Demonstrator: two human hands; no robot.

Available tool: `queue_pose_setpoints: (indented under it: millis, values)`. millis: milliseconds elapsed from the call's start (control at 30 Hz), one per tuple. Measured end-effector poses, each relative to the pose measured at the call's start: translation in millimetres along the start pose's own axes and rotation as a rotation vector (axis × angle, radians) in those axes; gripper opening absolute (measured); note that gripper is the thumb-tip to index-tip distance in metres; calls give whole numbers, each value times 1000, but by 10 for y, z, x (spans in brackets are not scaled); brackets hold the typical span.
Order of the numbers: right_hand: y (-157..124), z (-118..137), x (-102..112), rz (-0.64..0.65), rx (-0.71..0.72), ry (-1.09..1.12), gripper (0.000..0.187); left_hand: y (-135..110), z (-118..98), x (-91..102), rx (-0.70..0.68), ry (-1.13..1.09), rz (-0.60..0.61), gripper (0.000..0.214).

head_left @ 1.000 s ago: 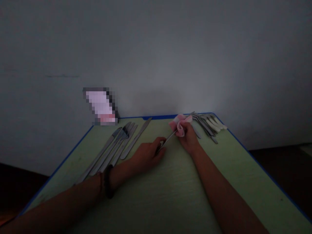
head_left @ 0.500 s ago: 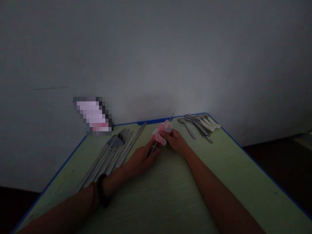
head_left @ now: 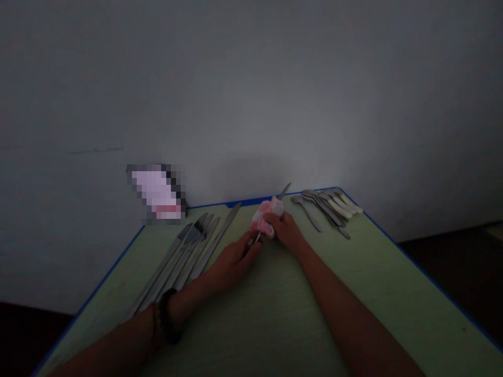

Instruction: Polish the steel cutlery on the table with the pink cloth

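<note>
My left hand (head_left: 238, 259) is closed around the handle of a table knife (head_left: 285, 189), whose blade tip sticks out toward the wall. A pink and white cloth (head_left: 262, 215) is wrapped round the middle of the knife. My right hand (head_left: 286, 226) pinches this cloth against the blade. Left of my left hand, several knives (head_left: 165, 267) lie side by side, with one single knife (head_left: 217, 238) nearest to it. Right of my right hand lie several spoons (head_left: 320, 207), some with white handles (head_left: 341, 208).
The green table (head_left: 275, 324) has a blue edge and stands against a grey wall (head_left: 251, 94). A blurred-out upright object (head_left: 157, 193) leans at the back left corner.
The knife has turned, so its blade now shows its flat side beyond the cloth. Both hands keep their hold. The whole view has shifted slightly.
</note>
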State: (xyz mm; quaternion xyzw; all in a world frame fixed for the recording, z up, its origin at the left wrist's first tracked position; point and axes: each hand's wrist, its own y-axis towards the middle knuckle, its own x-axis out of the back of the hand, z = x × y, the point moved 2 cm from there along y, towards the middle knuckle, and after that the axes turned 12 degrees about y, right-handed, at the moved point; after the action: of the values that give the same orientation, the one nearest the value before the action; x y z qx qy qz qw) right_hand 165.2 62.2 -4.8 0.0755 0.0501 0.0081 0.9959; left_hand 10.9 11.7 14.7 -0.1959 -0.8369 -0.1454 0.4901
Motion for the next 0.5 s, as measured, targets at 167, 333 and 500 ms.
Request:
queue_pose_setpoints:
  millis: [167,333,500]
  values:
    - [2,-50,19,-40,-6,160,35,6,-5,-1,-22,103,17,33]
    - [80,-137,79,-193,-24,463,42,-27,-55,-2,-80,199,69,30]
    - [116,-168,92,-82,-54,481,43,-44,-42,-25,-71,253,103,20]
